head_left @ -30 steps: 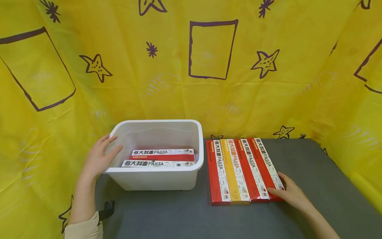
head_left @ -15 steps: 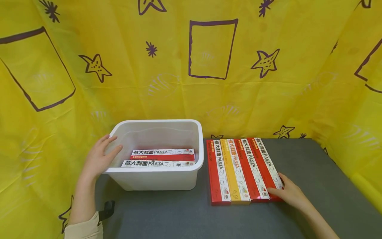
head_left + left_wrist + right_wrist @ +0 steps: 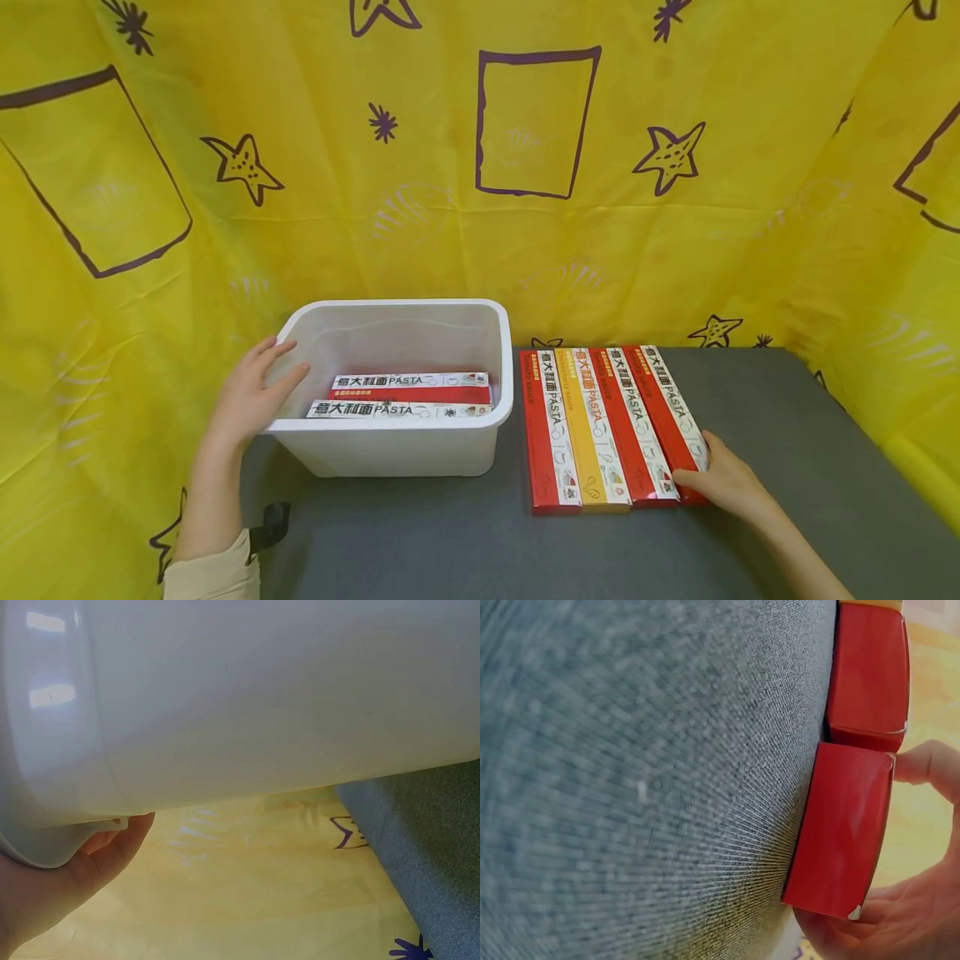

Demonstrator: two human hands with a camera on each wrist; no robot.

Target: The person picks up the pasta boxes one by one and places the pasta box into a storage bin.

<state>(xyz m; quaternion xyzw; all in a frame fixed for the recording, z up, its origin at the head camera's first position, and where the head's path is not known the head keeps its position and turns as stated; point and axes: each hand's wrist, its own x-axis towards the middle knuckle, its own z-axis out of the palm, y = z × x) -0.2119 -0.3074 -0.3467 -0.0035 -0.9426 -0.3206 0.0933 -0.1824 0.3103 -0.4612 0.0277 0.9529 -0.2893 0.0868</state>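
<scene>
A white plastic bin (image 3: 390, 425) stands on the grey table with two pasta boxes (image 3: 408, 395) lying flat inside. My left hand (image 3: 251, 396) rests on its left rim with fingers fairly straight; the left wrist view shows a fingertip (image 3: 120, 840) under the bin's rim (image 3: 45, 825). To the right lies a row of several long pasta boxes, red ones and a yellow one (image 3: 592, 433). My right hand (image 3: 712, 479) pinches the near end of the rightmost red box (image 3: 667, 417). In the right wrist view, fingers (image 3: 926, 761) and palm wrap that box end (image 3: 844, 825).
Yellow patterned cloth (image 3: 525, 208) walls in the back and both sides. The grey table surface (image 3: 772, 417) stretches right of the boxes and in front of the bin. A small black object (image 3: 273, 521) lies near my left sleeve.
My right hand has crept slightly left onto the near end of the rightmost red box. The left hand and the bin have not moved.
</scene>
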